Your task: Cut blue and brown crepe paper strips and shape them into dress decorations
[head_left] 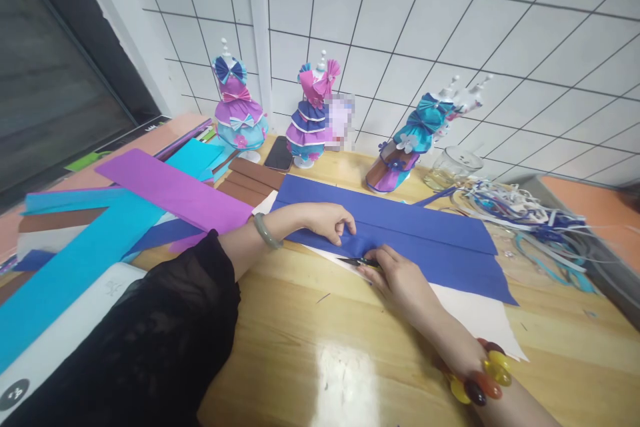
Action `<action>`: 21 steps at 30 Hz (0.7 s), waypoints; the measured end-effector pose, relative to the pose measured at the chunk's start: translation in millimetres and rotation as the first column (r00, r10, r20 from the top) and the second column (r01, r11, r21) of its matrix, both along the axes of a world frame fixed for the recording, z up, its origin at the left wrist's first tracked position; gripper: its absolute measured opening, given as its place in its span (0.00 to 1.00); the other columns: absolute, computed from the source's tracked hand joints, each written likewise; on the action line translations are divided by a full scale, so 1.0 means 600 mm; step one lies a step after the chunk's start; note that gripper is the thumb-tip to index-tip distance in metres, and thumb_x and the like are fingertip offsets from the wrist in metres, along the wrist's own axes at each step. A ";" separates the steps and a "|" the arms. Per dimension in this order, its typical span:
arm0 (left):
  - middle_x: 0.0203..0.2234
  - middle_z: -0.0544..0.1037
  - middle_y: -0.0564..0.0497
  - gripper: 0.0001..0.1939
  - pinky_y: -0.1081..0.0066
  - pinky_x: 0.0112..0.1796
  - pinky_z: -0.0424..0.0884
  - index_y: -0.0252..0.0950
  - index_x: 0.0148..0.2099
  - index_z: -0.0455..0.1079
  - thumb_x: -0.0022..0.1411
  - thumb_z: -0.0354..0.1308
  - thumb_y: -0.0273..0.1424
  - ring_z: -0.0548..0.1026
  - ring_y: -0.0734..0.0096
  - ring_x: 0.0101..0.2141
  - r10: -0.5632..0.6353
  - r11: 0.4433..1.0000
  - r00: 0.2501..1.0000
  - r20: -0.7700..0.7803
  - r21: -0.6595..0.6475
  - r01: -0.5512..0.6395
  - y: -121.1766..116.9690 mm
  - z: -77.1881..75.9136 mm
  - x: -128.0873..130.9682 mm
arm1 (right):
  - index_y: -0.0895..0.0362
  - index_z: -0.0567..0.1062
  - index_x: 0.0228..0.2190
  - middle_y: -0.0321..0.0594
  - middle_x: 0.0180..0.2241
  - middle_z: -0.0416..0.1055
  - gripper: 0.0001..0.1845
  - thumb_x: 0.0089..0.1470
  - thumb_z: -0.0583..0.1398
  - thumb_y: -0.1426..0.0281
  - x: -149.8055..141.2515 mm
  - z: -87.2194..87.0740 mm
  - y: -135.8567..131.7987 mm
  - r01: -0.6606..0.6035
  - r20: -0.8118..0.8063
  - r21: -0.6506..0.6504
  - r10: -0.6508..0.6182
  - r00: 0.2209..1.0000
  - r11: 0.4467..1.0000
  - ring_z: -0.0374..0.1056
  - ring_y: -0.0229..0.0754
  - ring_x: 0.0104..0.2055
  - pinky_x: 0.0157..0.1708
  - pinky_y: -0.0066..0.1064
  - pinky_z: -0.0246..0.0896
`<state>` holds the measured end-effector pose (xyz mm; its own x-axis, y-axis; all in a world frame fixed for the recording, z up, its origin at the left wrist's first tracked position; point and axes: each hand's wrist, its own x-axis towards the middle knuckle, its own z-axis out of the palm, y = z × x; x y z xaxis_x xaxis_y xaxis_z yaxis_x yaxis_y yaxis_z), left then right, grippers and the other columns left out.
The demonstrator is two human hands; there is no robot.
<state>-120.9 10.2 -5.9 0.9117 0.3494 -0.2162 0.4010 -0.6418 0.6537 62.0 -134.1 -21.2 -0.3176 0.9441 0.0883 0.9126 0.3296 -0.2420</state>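
Note:
A long dark blue paper sheet (400, 230) lies across the wooden table (310, 340), over a white sheet (480, 317). My left hand (327, 219) rests on the blue sheet's near edge, fingers curled and pinching a fold of it. My right hand (400, 277) is closed on a small pair of scissors (357, 261), whose dark blades point left at the blue paper's edge just under my left fingers. A green bangle circles my left wrist; amber beads circle my right.
Purple (175, 190), cyan (75, 260) and brown (250, 180) paper sheets pile at the left. Three paper-dressed mannequins (237, 107) stand by the tiled wall, with a phone (279, 153), a glass jar (453, 170) and a heap of paper strips (525, 213) at the right.

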 end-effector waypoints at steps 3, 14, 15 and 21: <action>0.28 0.70 0.55 0.23 0.78 0.27 0.62 0.36 0.47 0.66 0.45 0.60 0.29 0.68 0.77 0.28 -0.017 1.000 1.000 -0.003 -0.002 0.017 0.001 -0.001 0.000 | 0.57 0.70 0.35 0.43 0.35 0.69 0.15 0.57 0.51 0.60 0.000 -0.001 0.000 -0.001 0.009 0.005 0.001 1.000 1.000 0.68 0.44 0.36 0.34 0.32 0.62; 0.28 0.70 0.55 0.13 0.76 0.28 0.59 0.37 0.36 0.67 0.45 0.61 0.30 0.66 0.74 0.28 -0.038 0.967 0.998 -0.048 0.250 0.049 -0.020 0.033 -0.011 | 0.57 0.69 0.35 0.42 0.35 0.70 0.15 0.57 0.51 0.60 -0.001 0.002 0.000 -0.009 0.021 0.010 0.009 1.000 1.000 0.68 0.44 0.36 0.33 0.32 0.62; 0.26 0.70 0.55 0.11 0.76 0.27 0.58 0.37 0.35 0.68 0.45 0.60 0.30 0.66 0.75 0.27 -0.074 0.973 0.994 -0.075 0.215 0.088 -0.019 0.037 -0.012 | 0.57 0.69 0.35 0.42 0.35 0.70 0.15 0.57 0.51 0.60 -0.001 0.001 0.000 -0.009 0.022 0.010 0.009 1.000 1.000 0.68 0.44 0.36 0.32 0.32 0.62; 0.24 0.69 0.56 0.10 0.77 0.26 0.59 0.36 0.35 0.71 0.46 0.59 0.29 0.65 0.77 0.24 -0.156 0.985 0.975 -0.156 0.045 0.165 -0.010 0.038 -0.018 | 0.57 0.70 0.35 0.43 0.35 0.70 0.15 0.57 0.50 0.59 0.000 0.000 0.000 -0.018 0.024 0.036 0.017 1.000 0.999 0.69 0.43 0.35 0.32 0.32 0.62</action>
<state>-131.8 4.1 17.2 0.9151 0.2168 -0.3400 0.3812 -0.7402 0.5538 62.1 -134.3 -21.3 -0.3361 0.9349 0.1142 0.9121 0.3533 -0.2081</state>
